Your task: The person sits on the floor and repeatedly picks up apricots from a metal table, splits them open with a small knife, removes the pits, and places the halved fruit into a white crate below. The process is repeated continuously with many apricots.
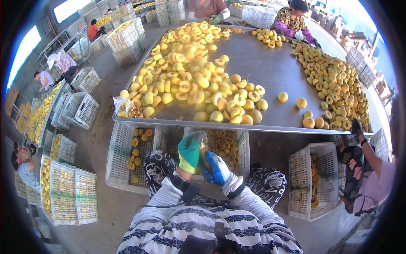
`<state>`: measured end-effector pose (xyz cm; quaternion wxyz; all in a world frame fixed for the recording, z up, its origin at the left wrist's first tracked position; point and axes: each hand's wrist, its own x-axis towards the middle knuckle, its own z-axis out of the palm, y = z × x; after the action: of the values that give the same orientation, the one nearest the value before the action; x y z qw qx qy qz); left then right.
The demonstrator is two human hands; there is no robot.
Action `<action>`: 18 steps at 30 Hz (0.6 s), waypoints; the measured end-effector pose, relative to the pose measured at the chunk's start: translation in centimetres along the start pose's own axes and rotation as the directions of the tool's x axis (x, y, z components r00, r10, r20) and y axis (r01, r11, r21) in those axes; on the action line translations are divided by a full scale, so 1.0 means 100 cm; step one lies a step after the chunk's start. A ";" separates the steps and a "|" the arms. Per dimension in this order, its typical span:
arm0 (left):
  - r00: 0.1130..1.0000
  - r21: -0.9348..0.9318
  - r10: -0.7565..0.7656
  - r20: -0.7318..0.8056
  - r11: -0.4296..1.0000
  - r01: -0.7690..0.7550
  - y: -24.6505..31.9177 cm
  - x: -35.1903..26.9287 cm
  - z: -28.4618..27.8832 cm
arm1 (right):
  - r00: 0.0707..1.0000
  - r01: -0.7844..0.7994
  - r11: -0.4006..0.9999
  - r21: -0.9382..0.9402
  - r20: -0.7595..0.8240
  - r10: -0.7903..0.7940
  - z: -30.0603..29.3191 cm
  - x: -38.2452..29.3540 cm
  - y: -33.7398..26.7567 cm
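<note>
My left hand [189, 153] wears a green and yellow-green glove, with a filmy, translucent patch over its fingertips. Against it is my right hand [217, 169], in a blue and white glove. Both are close together, low in front of the table edge and above a white plastic crate [244, 149] of brownish-yellow fruit scraps [223, 144]. A narrow tan shape [205, 158] shows between the gloves; whether it is fruit, a tool or part of a glove is unclear. Beyond them, whole and halved yellow peaches [187, 85] are heaped on the metal-topped table [253, 70].
Left of my knees sits a crate [114, 158] with a few peach halves [135, 152]. Another crate [298, 184] stands at the right, beside a seated person [377, 187] whose gloved hand reaches the right-hand peach heap [336, 85]. Two people work across the table. Stacked crates [69, 193] stand left.
</note>
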<state>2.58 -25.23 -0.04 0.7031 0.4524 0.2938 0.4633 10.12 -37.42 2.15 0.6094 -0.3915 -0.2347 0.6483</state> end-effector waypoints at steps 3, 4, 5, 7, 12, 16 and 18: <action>0.995 -0.073 -0.099 0.032 0.992 0.102 -0.004 0.003 -0.003 | 0.999 0.002 0.995 -0.100 -0.046 -0.006 -0.005 0.005 0.008; 0.983 -0.150 -0.178 0.039 0.972 0.182 -0.005 0.004 -0.004 | 0.997 0.012 0.985 -0.172 -0.078 -0.026 -0.007 0.007 0.011; 0.966 -0.227 -0.255 0.050 0.939 0.260 -0.006 0.004 -0.005 | 0.988 0.000 0.966 -0.257 -0.148 -0.039 -0.009 0.010 0.015; 0.970 -0.124 -0.236 0.056 0.962 0.242 -0.007 0.005 -0.004 | 0.984 0.083 0.962 -0.260 -0.130 -0.120 -0.012 0.014 0.022; 0.974 0.075 -0.222 0.034 0.973 0.219 -0.012 0.010 -0.001 | 0.968 -0.169 0.900 0.401 0.239 0.075 -0.033 0.019 0.038; 0.882 -0.159 -0.444 0.156 0.870 0.467 -0.029 0.020 -0.007 | 0.812 -0.474 0.523 0.709 0.581 -0.051 -0.061 0.029 0.055; 0.989 0.203 -0.117 0.091 0.974 0.097 -0.035 0.025 -0.014 | 0.871 -0.423 0.477 0.770 0.492 -0.022 -0.079 0.035 0.070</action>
<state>3.72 -23.02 -3.82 0.6928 0.5265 0.3260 0.3695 12.28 -36.40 -8.72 0.5691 0.0948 0.0385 0.8159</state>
